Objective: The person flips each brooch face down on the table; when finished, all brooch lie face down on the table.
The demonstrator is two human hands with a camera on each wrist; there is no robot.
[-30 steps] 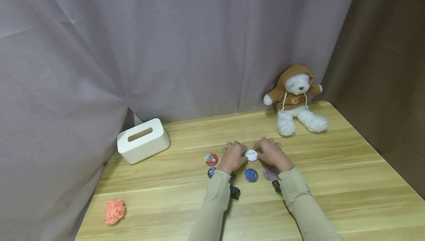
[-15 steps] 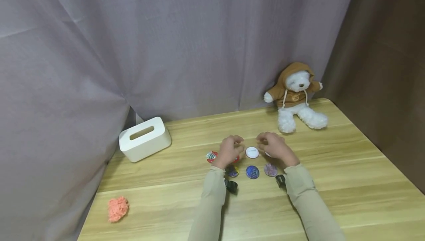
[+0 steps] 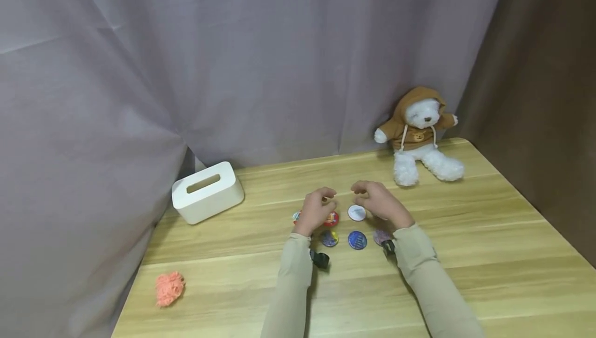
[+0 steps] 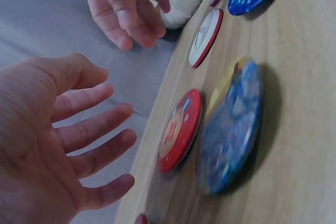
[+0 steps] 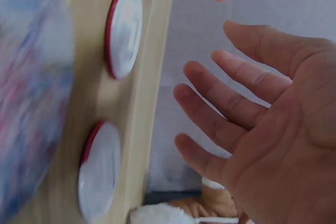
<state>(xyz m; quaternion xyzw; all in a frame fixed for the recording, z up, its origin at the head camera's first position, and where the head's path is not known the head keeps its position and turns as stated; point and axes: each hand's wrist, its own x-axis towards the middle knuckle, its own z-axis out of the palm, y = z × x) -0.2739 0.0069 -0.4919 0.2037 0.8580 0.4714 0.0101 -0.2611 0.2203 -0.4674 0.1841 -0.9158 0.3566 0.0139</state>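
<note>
Two hands of mine hung just above the wooden worktop (image 3: 223, 286), fingers loosely spread, with wide gaps between them and the thumbs well apart from the other fingers. Below and between my left hand (image 3: 316, 210) and my right hand (image 3: 381, 204) lay a white-backed badge (image 3: 357, 212), flat in the row nearer the far edge. A second white-backed badge (image 5: 100, 171) lay beside it toward the right edge, under my right hand; a red badge (image 3: 331, 218) lay on the other side, near my left fingers. Nearer me ran a blue-and-yellow badge (image 3: 329, 238), a deep blue badge (image 3: 357, 240) and a pinkish-purple badge (image 3: 379, 236). A plush bear (image 3: 420, 138) sat by the far right corner, a white tissue box (image 3: 208, 199) near the far left corner, and a coral bundle (image 3: 169, 289) near the left edge.
</note>
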